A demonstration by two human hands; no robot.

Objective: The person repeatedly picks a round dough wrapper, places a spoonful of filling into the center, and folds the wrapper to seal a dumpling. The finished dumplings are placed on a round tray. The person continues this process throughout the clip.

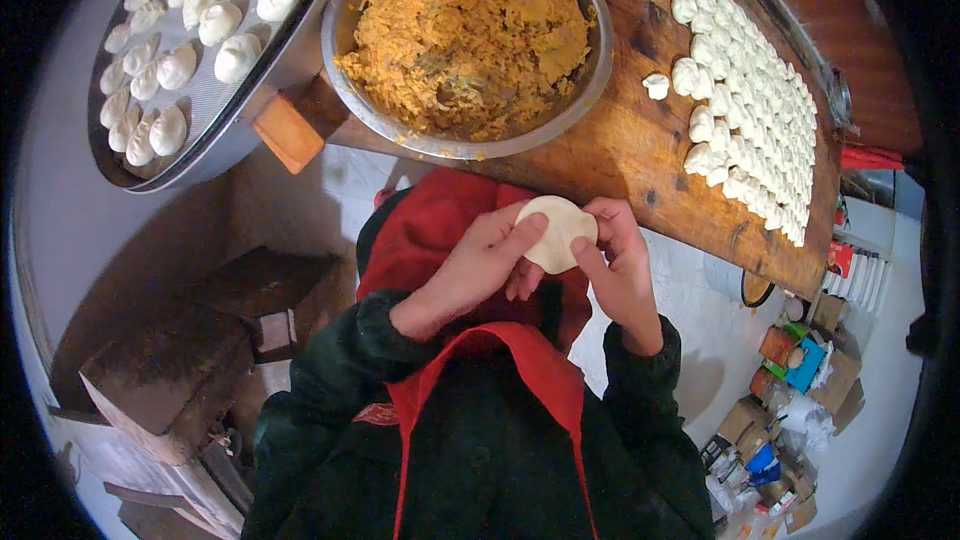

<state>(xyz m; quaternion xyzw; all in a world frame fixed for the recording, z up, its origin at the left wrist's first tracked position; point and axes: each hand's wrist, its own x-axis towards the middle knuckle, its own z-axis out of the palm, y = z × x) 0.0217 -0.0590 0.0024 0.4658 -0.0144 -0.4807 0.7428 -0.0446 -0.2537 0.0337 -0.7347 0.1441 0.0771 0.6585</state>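
Observation:
A flat round dough wrapper (pixel 556 240) is held between my two hands, just off the front edge of the wooden table. My left hand (pixel 487 255) grips its left side, thumb on top and fingers beneath. On the right side, my right hand (pixel 619 255) pinches the rim with the thumb over the dough. Beyond my hands stands a wide metal bowl (pixel 352 109) heaped with orange, crumbly filling (pixel 472 37). Many small pieces of dough (pixel 742 105) lie in close rows at the table's right, and one small piece (pixel 655 86) sits apart from them.
At upper left, a round steamer tray (pixel 202 90) bears several pleated buns (pixel 238 58). A wooden block (pixel 289 133) juts out between steamer and bowl. The wooden table (pixel 622 142) ends just beyond my hands. Boxes and bags (pixel 795 390) clutter the floor at right; dark furniture (pixel 165 367) stands at left.

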